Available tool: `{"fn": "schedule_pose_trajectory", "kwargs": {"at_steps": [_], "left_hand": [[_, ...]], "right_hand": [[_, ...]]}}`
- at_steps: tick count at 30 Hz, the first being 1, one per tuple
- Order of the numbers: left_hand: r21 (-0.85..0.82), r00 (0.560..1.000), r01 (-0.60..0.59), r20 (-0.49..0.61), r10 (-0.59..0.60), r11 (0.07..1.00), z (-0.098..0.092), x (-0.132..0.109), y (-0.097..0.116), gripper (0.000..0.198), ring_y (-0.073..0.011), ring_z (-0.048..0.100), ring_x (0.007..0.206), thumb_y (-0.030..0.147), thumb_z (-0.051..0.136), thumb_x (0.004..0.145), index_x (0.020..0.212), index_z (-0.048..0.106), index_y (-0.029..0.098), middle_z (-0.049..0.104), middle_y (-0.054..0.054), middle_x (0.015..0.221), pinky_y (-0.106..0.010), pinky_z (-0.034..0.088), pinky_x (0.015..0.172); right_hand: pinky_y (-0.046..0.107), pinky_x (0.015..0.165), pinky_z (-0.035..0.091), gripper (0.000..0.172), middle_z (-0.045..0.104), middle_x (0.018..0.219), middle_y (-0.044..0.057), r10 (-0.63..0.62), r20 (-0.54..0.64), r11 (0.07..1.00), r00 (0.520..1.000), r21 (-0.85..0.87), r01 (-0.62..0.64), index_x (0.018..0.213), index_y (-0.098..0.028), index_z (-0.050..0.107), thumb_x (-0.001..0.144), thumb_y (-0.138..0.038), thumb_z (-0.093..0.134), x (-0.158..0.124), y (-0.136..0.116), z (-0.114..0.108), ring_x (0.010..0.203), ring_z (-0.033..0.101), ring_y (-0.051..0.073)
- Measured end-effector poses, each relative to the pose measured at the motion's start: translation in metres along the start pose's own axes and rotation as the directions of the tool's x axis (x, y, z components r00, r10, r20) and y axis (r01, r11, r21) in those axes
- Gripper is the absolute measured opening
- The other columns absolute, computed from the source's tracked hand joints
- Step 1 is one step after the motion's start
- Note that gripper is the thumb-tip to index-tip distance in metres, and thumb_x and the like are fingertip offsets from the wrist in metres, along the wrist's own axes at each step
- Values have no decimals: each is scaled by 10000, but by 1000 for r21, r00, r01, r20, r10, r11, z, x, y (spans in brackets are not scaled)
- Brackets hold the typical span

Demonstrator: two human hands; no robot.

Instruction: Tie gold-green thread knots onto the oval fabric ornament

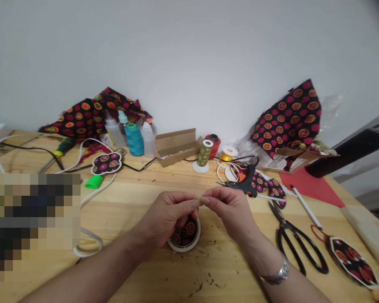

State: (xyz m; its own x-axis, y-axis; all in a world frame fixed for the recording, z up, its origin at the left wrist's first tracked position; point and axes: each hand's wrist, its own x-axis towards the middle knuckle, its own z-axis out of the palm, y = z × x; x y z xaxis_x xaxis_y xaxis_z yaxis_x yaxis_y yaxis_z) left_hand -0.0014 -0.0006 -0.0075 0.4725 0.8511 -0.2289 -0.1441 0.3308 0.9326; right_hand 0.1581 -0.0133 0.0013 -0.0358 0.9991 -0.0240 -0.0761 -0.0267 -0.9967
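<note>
My left hand and my right hand meet fingertip to fingertip above the table, both pinched. What lies between the fingertips is too small to make out. Partly hidden under my left hand, a round white-rimmed piece with dark patterned fabric lies on the wooden table. Just beyond my right hand is a black glue gun, beside a ring of thin white and yellow cord. Black-handled scissors lie to the right of my right hand.
Toward the wall stand a green thread spool, a teal thread cone and an open cardboard box. A flower-shaped fabric piece and a green cap lie left. At right are a white pen and an octagonal fabric piece.
</note>
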Motion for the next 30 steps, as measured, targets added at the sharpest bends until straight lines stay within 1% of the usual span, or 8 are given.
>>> {"fn": "schedule_pose_trajectory", "kwargs": {"at_steps": [3,7,12,15,19,23,26,30], "left_hand": [[20,1000,0,-11,1,1000,0,-1,1,262,-38,287,395,345,630,741,586,623,133,491,32,486,-220,139,408],[41,1000,-14,-23,14,999,0,-3,1,255,-39,284,400,349,629,740,597,635,138,504,32,494,-213,151,405],[85,999,-22,-41,25,996,0,-3,1,216,-46,327,428,355,637,731,696,681,147,550,19,542,-197,197,414],[104,998,-21,-52,26,994,1,-3,0,210,-47,347,441,357,642,726,731,692,153,567,14,559,-188,219,420],[106,997,-34,-63,41,994,1,-4,-1,203,-45,365,453,352,638,730,715,691,157,583,11,583,-180,241,428],[108,994,-54,-90,64,993,1,-3,-1,181,-47,374,453,332,641,725,712,699,160,583,13,569,-176,253,426],[102,992,-60,-103,71,993,1,-3,0,176,-50,384,457,329,644,720,726,706,164,596,8,580,-175,261,426],[99,990,-66,-118,77,993,3,-4,1,175,-47,372,451,329,645,717,709,708,166,586,15,565,-170,255,417]], "right_hand": [[206,524,423,88,643,595,-11,14,-5,1000,1000,6,-14,630,-174,691,621,-251,733,0,-2,1,521,511,81],[181,452,373,77,589,524,-36,30,6,999,1000,-10,-30,626,-171,685,639,-240,716,-1,-6,2,439,422,51],[171,406,323,76,532,483,-51,32,13,999,999,-34,-31,619,-162,662,660,-221,686,-2,-10,3,408,363,40],[178,431,352,96,531,484,-48,24,28,999,999,-35,-23,615,-158,645,674,-229,666,-3,-12,4,425,399,51],[202,500,407,126,587,543,-23,19,39,999,999,-42,-17,616,-159,635,677,-266,661,-3,-12,4,497,489,82],[218,531,414,137,600,568,-15,36,21,999,999,-27,-35,634,-158,635,653,-286,683,-3,-9,5,522,501,89],[203,486,375,170,573,545,-24,60,12,998,998,-17,-60,664,-153,629,638,-306,699,-2,-7,6,492,466,77],[174,395,278,186,458,450,-71,92,-13,995,996,-30,-92,662,-150,615,632,-311,702,-2,-8,7,399,339,41]]}}
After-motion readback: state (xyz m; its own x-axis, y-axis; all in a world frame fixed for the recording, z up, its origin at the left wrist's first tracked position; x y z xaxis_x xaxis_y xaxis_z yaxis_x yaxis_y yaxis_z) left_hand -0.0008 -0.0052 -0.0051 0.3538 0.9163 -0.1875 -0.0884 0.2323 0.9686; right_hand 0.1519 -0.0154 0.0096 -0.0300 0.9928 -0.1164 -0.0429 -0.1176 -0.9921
